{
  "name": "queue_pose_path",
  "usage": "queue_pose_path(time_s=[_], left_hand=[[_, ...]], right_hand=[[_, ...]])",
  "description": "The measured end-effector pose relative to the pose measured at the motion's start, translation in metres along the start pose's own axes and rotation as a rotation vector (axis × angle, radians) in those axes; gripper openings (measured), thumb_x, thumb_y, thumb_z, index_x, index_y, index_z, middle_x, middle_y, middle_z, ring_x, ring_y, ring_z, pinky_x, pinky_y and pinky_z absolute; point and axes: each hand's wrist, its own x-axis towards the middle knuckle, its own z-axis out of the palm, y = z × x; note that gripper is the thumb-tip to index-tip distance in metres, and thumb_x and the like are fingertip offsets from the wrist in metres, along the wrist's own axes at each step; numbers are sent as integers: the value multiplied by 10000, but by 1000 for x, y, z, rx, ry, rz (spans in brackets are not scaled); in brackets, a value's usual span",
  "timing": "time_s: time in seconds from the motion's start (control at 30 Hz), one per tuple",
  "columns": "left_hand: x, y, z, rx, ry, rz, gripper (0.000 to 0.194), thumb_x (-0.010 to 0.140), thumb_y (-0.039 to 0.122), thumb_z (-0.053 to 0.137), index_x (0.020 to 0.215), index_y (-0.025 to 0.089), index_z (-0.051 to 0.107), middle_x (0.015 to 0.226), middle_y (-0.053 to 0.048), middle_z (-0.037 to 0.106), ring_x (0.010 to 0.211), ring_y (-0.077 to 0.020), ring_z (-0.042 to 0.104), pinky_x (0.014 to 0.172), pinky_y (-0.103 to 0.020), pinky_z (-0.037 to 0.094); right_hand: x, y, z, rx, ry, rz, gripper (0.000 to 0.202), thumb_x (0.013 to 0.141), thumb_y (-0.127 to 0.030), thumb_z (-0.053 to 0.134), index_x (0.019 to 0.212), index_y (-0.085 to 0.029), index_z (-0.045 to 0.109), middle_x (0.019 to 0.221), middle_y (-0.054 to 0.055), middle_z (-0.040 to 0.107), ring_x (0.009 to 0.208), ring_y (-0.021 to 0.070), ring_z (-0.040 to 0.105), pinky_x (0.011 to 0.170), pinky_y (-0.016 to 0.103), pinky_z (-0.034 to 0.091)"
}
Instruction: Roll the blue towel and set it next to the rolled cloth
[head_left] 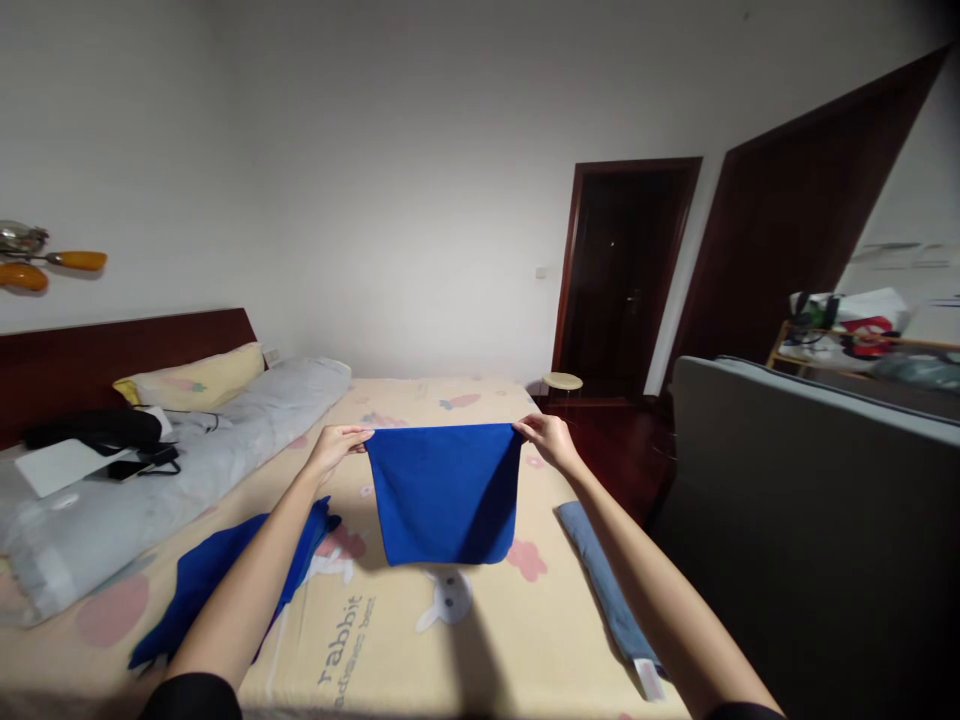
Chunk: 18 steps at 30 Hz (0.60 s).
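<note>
Clearly the blue cloth (pixel 445 492) is a light, limp thing: it hangs flat from its top edge above the bed (pixel 480 620), clear of the printed sheet, with only a soft shadowed fold running down its right side and its lower edge curling slightly inward. The left hand (pixel 335 446) pinches the upper left corner, fingers closed on the hem, and the right hand (pixel 546 438) pinches the upper right corner the same way, so the top edge is drawn nearly straight between them. I judge it thin, woven and not slippery; it seems to need no force, only a fingertip grip, and it would sag or fold wherever it is left unsupported. The corners look like the sound places to hold, since a grip in the middle would let both sides droop. Another blue cloth (pixel 225 570) lies rumpled on the sheet under the left forearm, and a grey-blue folded cloth (pixel 604 580) lies along the bed's right edge beneath the right forearm.
</note>
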Motion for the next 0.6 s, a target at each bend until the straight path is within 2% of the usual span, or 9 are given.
queue_pose_path(time_s=[0.17, 0.33, 0.6], left_hand=[[3, -4, -3, 72, 34, 39, 391, 508, 460, 829, 750, 163, 749, 713, -40, 741, 681, -147, 616, 658, -276, 475], [3, -6, -5, 121, 24, 46, 379, 534, 479, 800, 735, 161, 749, 676, -35, 728, 634, -132, 584, 600, -257, 432], [8, -13, -9, 163, 4, 39, 416, 540, 535, 776, 690, 151, 724, 524, 5, 647, 518, -105, 530, 506, -238, 372]], right_hand=[[-1, -2, 0, -30, -40, -13, 504, 788, -669, 494, 606, -212, 606, 525, 31, 662, 538, 174, 610, 575, 263, 418], [-1, -2, 5, -4, -54, -7, 532, 809, -660, 469, 523, -218, 537, 477, 13, 623, 498, 145, 570, 576, 248, 402], [2, 7, 17, 203, -1, 92, 569, 690, -685, 618, 414, -209, 476, 352, -20, 501, 340, 88, 419, 451, 231, 342]])
